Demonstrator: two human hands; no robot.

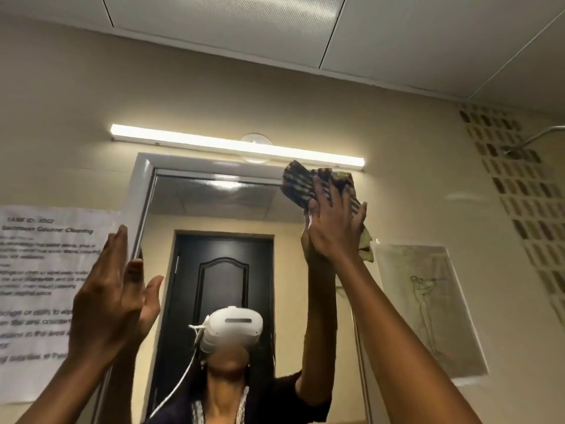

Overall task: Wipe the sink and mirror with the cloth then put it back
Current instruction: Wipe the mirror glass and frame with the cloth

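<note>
A white-framed mirror (pixel 214 209) hangs on the beige wall straight ahead. My right hand (pixel 333 228) is raised high and presses a dark striped cloth (pixel 301 185) flat against the mirror's top right corner. A greenish end of the cloth hangs below my palm. My left hand (pixel 107 298) is lifted near the mirror's left edge, fingers together and straight, holding nothing. The sink is out of view below.
A lit tube lamp (pixel 235 145) runs above the mirror. A printed task sheet (pixel 39 289) is taped left of it, a sketch on paper (pixel 428 307) right of it. A shower pipe (pixel 535 139) juts out at far right. The mirror reflects a dark door.
</note>
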